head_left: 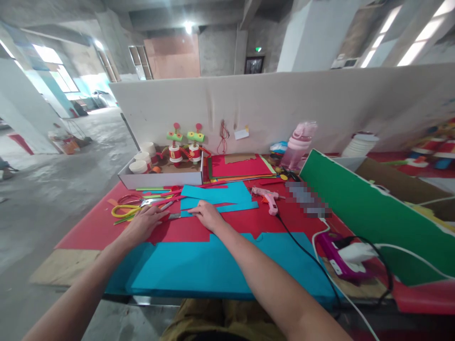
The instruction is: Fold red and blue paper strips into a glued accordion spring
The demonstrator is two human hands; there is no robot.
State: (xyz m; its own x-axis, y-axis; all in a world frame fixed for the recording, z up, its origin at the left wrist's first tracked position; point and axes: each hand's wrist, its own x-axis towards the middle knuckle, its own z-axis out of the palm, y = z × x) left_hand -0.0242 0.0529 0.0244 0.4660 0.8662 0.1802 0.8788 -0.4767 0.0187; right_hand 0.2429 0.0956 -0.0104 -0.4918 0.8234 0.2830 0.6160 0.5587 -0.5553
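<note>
My left hand [147, 221] lies low over the red table, fingers stretched to the right, by a short grey metal piece [174, 216] that could be a ruler or blade; the fingers hide part of it. My right hand [208, 215] has its fingertips on the left part of a narrow blue paper strip [238, 207], thumb and fingers close together. Just behind is a wider blue paper piece [216, 193]. Yellow-handled scissors [128, 210] rest left of my left hand, among thin coloured strips. A large blue sheet [185, 267] spreads under my forearms.
A pink glue gun [268, 198] with a black cord lies to the right. A purple power strip [341, 260] and green board [377, 222] stand farther right. At the back are a white box [163, 178] with cups and two paper figures, stacked coloured sheets [241, 168] and a pink bottle [298, 144].
</note>
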